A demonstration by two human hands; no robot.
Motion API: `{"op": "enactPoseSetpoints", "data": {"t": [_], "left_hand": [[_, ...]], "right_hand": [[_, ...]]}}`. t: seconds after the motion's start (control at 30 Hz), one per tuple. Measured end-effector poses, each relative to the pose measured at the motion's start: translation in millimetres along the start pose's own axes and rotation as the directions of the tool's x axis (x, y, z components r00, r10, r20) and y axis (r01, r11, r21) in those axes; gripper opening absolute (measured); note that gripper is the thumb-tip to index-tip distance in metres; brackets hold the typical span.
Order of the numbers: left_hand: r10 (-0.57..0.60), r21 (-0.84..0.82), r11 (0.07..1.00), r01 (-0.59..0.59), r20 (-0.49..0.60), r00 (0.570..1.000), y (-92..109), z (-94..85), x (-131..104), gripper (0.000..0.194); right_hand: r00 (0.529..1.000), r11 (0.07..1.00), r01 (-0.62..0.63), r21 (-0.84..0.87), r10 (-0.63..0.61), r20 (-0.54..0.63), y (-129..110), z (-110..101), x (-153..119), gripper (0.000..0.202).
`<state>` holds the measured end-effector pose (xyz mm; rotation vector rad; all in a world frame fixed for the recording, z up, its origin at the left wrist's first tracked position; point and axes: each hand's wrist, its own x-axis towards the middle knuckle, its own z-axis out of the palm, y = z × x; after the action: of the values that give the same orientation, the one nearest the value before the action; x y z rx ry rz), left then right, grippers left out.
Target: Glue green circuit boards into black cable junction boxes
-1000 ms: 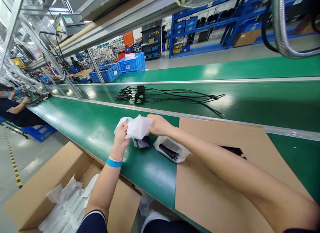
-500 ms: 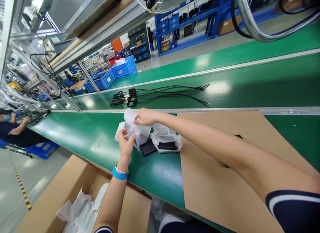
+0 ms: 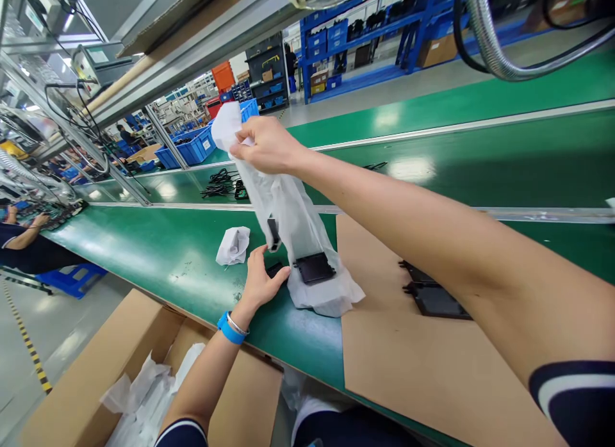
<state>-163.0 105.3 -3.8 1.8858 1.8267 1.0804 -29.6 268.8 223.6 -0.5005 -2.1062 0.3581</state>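
My right hand (image 3: 266, 145) pinches the top of a long white wrapping sheet (image 3: 293, 210) and holds it up over the green bench. The sheet's lower end lies on the bench, with a flat black part (image 3: 314, 268) on it. A smaller black piece (image 3: 273, 234) shows at the sheet's left edge. My left hand (image 3: 262, 280) is low beside the sheet, thumb and fingers apart, close to a dark part (image 3: 275, 269) partly hidden behind it. A crumpled white wrapper (image 3: 233, 246) lies further left.
A cardboard sheet (image 3: 384, 344) covers the bench at right, with black parts (image 3: 439, 300) on it, partly under my right arm. An open carton (image 3: 110, 344) with white wrapping stands at lower left. Black cables (image 3: 221, 183) lie beyond the bench's rail. A person sits at far left.
My right hand has risen, stretching the white wrapping upward. My left hand has moved slightly right and down, away from the wrapping. A crumpled wrapper now lies separate at left.
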Motion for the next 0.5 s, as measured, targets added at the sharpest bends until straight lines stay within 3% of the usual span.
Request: {"op": "enactPoseSetpoints", "data": {"t": [0.1, 0.23, 0.37, 0.47, 0.5], "left_hand": [[-0.007, 0.012, 1.000, 0.007, 0.004, 1.000, 3, 1.6, -5, 0.061], [-0.053, 0.009, 0.999, 0.053, 0.007, 0.999, 2, 3.6, -2, 0.064], [-0.078, -0.012, 0.997, 0.078, 0.026, 0.997, 3, 4.6, 7, 0.069], [-0.055, -0.023, 0.998, 0.057, 0.057, 0.997, 6, 4.9, 11, 0.065], [-0.042, -0.027, 0.999, 0.044, 0.069, 0.997, 8, 5.0, 11, 0.062]], "right_hand": [[0.998, 0.997, -0.053, 0.052, 0.055, -0.040, -8, -17, 6, 0.026], [0.999, 0.988, -0.041, 0.149, 0.045, -0.027, -27, -43, 10, 0.030], [1.000, 0.992, -0.008, 0.122, 0.011, -0.025, -40, -64, 22, 0.027], [0.989, 0.997, 0.055, 0.046, -0.048, -0.141, -34, -67, 52, 0.030], [0.946, 0.996, 0.084, 0.029, -0.070, -0.315, -28, -66, 66, 0.038]]}}
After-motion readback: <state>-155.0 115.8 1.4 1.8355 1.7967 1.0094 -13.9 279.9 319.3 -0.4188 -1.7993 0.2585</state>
